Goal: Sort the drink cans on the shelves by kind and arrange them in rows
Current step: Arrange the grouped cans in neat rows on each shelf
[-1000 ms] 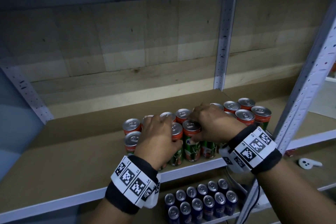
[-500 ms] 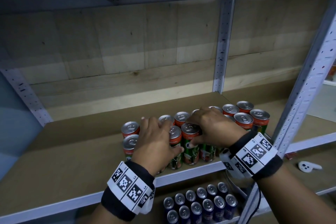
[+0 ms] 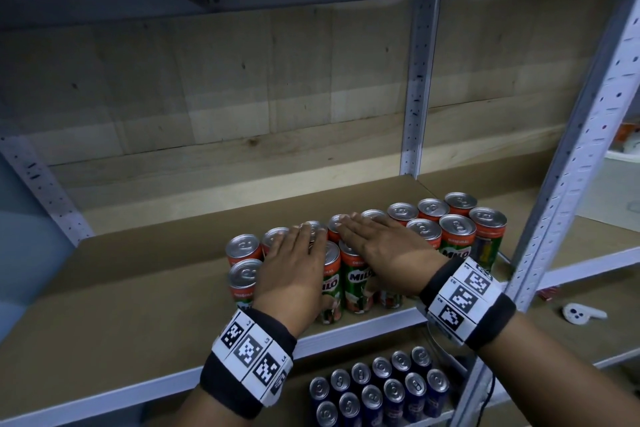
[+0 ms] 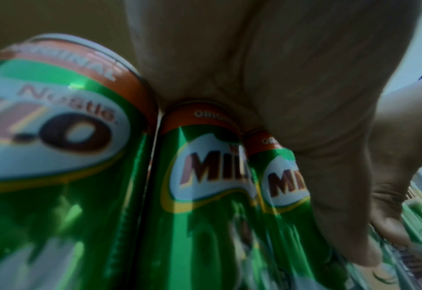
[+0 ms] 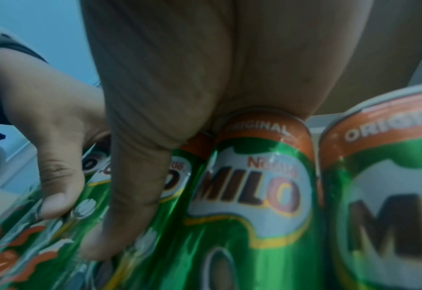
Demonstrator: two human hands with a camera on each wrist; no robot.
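Green Milo cans (image 3: 457, 239) with orange collars stand in two rows on the brown shelf board (image 3: 138, 288), right of its middle. My left hand (image 3: 294, 260) lies flat, fingers straight, on the tops of the left cans. My right hand (image 3: 377, 239) lies flat on the tops of the middle cans, its fingertips beside the left hand's. In the left wrist view the palm (image 4: 279, 78) rests on can rims (image 4: 199, 117). In the right wrist view the palm (image 5: 167, 68) sits on a can (image 5: 249, 186) and the thumb (image 5: 130, 196) hangs down the cans' front.
Several dark blue cans (image 3: 381, 388) stand in rows on the shelf below. A grey perforated post (image 3: 571, 166) rises at the right front, another post (image 3: 415, 97) at the back. A white object (image 3: 581, 313) lies on the lower right shelf. Bare board stretches left of the cans.
Both hands had their fingers curled over the can tops; now the fingers are stretched straight and lie flat on the tops. The cans stand in about the same place.
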